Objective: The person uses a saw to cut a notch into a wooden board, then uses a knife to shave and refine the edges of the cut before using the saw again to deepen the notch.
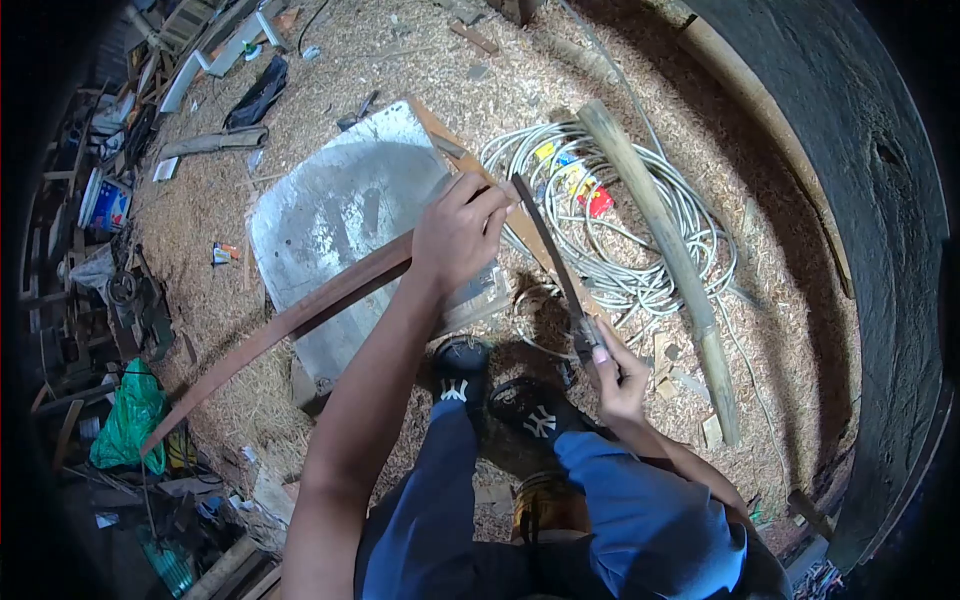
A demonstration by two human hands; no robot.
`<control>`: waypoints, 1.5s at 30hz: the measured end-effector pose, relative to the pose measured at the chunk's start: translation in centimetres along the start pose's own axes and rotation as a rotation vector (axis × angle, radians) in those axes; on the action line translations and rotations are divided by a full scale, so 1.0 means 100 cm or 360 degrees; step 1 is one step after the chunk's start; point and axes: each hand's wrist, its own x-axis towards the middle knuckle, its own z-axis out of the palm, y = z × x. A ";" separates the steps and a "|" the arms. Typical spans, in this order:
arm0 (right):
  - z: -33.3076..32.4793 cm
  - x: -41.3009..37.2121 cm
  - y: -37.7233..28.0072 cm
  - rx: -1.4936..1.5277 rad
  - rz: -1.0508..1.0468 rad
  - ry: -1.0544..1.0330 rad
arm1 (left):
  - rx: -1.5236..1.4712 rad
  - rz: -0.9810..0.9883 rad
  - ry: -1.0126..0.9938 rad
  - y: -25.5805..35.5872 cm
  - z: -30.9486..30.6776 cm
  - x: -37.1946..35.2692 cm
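A long, slightly curved brown wooden strip [290, 322] runs from the lower left up into my left hand [460, 225]. The fingers of that hand are closed around its upper end, which they mostly hide. My right hand [618, 375] grips the handle of a tool with a long, narrow, dark blade [550, 240]. Its tip reaches up to my left fingertips. Beneath my left hand lie a worn, pale metal-topped slab [330, 215] and a lighter wooden board [535, 240] along its right edge.
A coil of grey cable [640, 270] lies to the right, with a wooden pole [660, 225] across it. Wood shavings [400, 50] cover the ground. My shoes [525, 405] stand close below the slab. A green plastic bag [135, 415] and scrap wood fill the left side; a dark curved wall [850, 150] rises at right.
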 end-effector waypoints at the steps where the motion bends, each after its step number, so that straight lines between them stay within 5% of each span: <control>1: 0.001 -0.002 0.002 -0.0002 0.0011 -0.0005 | -0.0030 -0.0024 0.0008 0.001 0.001 -0.001; 9: 0.053 0.093 -0.026 0.0102 0.0151 0.0043 | -0.0010 -0.0006 -0.0049 0.000 -0.002 0.002; 16: 0.001 0.001 -0.006 -0.0070 0.0023 -0.0018 | 0.0003 -0.0023 -0.0019 0.000 -0.001 0.001; 25: 0.052 0.081 -0.015 0.0182 0.0178 0.0074 | 0.0045 0.0000 -0.0028 0.001 -0.002 0.002; 29: 0.017 0.027 -0.008 0.0044 0.0131 0.0021 | 0.0007 0.0036 -0.0028 0.001 -0.003 0.004; 32: -0.002 -0.002 -0.007 0.0079 0.0523 -0.0048 | 0.0030 -0.0026 -0.0034 0.000 0.001 -0.003; 35: 0.003 -0.002 0.011 -0.0080 0.0135 -0.0029 | -0.0026 -0.0003 -0.0035 -0.002 -0.001 0.000; 45: 0.009 0.012 0.004 0.0240 0.0326 0.0024 | 0.0055 -0.0057 0.0067 -0.004 0.003 0.000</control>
